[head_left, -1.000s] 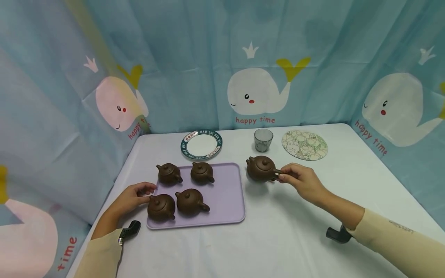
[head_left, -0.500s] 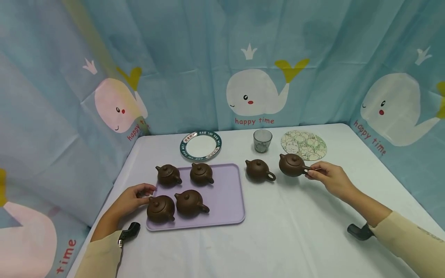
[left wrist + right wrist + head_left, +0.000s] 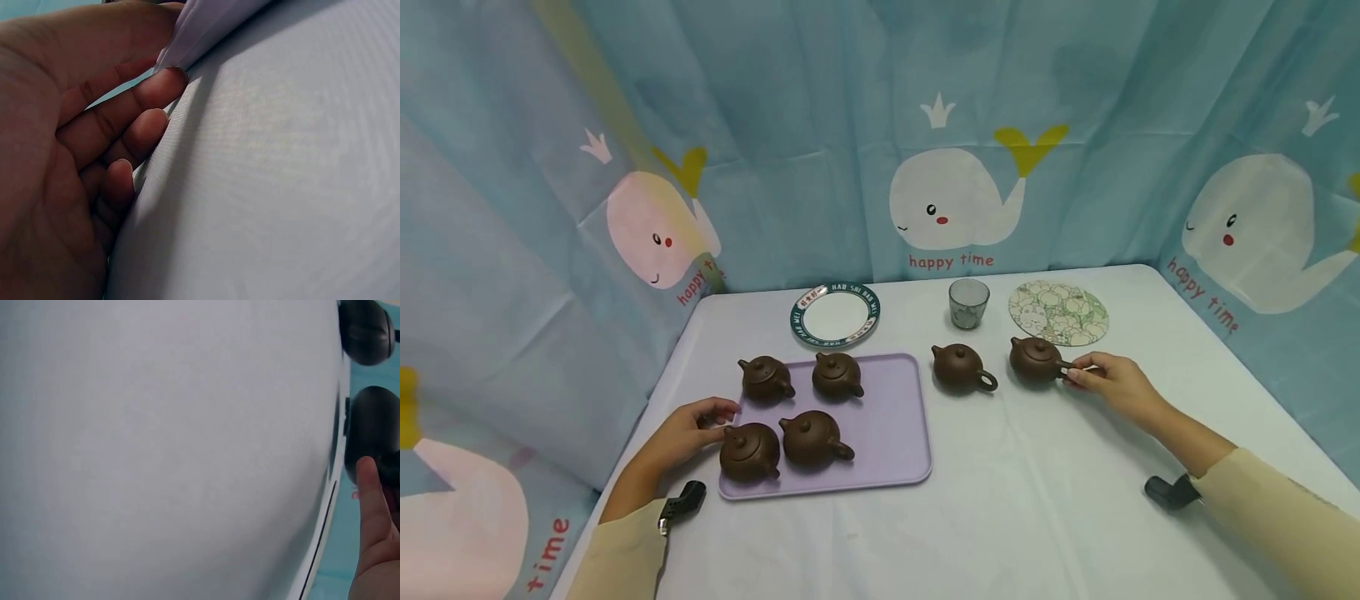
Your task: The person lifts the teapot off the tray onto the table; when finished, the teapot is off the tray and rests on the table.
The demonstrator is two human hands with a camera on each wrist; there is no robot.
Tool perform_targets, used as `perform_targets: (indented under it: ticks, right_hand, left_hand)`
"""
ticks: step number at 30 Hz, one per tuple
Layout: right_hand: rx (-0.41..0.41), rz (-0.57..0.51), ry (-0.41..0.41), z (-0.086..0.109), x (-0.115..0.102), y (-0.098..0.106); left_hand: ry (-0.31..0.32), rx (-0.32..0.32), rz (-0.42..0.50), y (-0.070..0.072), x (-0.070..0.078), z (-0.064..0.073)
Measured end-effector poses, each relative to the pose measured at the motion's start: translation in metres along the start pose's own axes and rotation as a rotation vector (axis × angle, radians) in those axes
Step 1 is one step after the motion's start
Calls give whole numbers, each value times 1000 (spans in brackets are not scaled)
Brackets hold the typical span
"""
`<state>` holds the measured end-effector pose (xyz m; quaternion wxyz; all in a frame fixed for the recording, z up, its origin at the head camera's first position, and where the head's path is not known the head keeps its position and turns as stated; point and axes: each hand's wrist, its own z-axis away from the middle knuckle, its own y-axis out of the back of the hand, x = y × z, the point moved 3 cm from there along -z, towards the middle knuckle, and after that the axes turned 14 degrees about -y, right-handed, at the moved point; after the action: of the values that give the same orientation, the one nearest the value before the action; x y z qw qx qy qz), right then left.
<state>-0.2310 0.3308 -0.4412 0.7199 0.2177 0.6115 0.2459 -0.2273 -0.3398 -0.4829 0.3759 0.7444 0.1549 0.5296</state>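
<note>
In the head view my right hand point(image 3: 1112, 383) pinches the handle of a small brown teapot point(image 3: 1035, 360), upright at the table surface; I cannot tell whether its base touches. The right wrist view shows part of that teapot point(image 3: 372, 425) past an extended finger. A second brown teapot point(image 3: 958, 367) stands to its left, its loop handle pointing right. At the left, my left hand point(image 3: 681, 433) holds the left edge of a lilac tray point(image 3: 891, 425). In the left wrist view, the thumb and curled fingers meet the tray's rim point(image 3: 206, 25). Several similar teapots point(image 3: 811, 439) sit on the tray's left part.
Behind the tray lies a white plate with a green patterned rim point(image 3: 871, 315). A clear glass point(image 3: 968, 304) stands at the back, beside a round flowered mat point(image 3: 1060, 314). A blue whale-print curtain point(image 3: 820, 208) encloses the white table point(image 3: 985, 517).
My right hand has let go of one teapot right of the tray, moved right with another and lowered it toward the table. The left hand has stayed at the tray's edge.
</note>
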Motion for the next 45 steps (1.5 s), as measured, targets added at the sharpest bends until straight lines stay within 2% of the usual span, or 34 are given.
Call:
perform_targets:
  ticks: [14, 20, 23, 27, 30, 33, 36, 38, 45]
  right_hand:
    - [-55, 49, -30, -12, 12, 3]
    - [-68, 133, -55, -9, 2, 9]
    - [-27, 201, -59, -4, -13, 15]
    - [90, 232, -33, 6, -39, 12]
    - [131, 183, 38, 13, -59, -7]
    - [103, 153, 172, 16, -81, -38]
    - [28, 152, 302, 19, -102, -71]
    - [-38, 157, 351, 21, -115, -92]
    - [-261, 105, 406, 29, -150, -158]
  left_hand:
    - [1, -1, -8, 0, 0, -1]
    - [4, -1, -9, 0, 0, 0]
    - [-3, 4, -6, 1, 0, 1]
    - [-3, 5, 2, 1, 1, 4]
    - [-6, 3, 11, 0, 1, 4]
    - [-11, 1, 10, 0, 1, 2]
    - [-12, 2, 14, -1, 2, -1]
    - [-18, -1, 19, 0, 3, -2]
    - [-35, 13, 30, 2, 4, 0]
